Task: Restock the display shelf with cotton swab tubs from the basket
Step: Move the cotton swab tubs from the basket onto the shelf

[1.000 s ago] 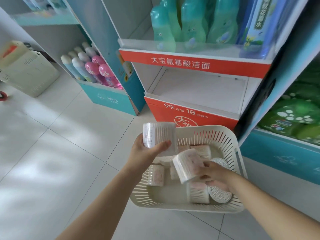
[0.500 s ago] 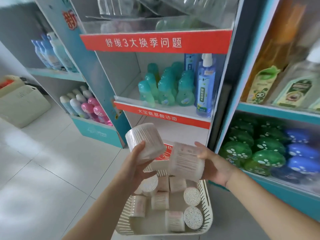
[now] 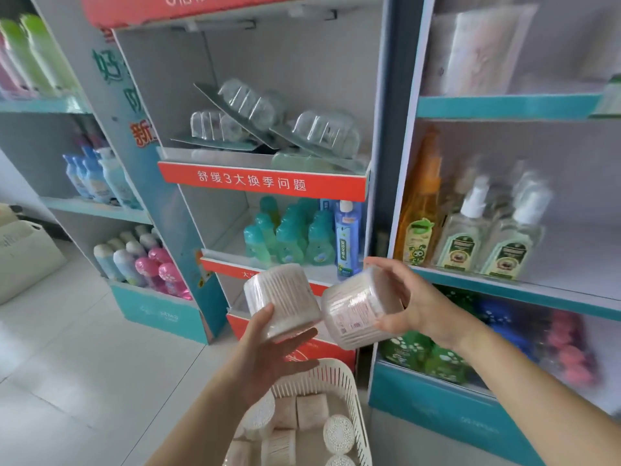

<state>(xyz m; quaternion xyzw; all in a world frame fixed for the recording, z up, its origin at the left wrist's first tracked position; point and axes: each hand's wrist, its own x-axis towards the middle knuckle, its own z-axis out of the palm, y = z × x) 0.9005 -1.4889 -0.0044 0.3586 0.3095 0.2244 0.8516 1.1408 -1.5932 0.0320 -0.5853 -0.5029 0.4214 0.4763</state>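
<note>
My left hand grips a clear round cotton swab tub from below. To its right, my right hand holds a second tub, tilted on its side. Both tubs hang in the air in front of the red-trimmed display shelf, at the level of its lower tiers. Below my hands, the cream slotted basket stands on the floor with several more tubs inside.
The display shelf's upper tier holds clear plastic blister packs; the tier below holds teal bottles and a blue bottle. A teal shelf unit of bottles stands at right, another with spray bottles at left. White tiled floor lies at left.
Both hands have lifted their tubs up out of the basket toward the shelf. My view has tilted upward, so the higher tiers now show and the basket sits at the bottom edge.
</note>
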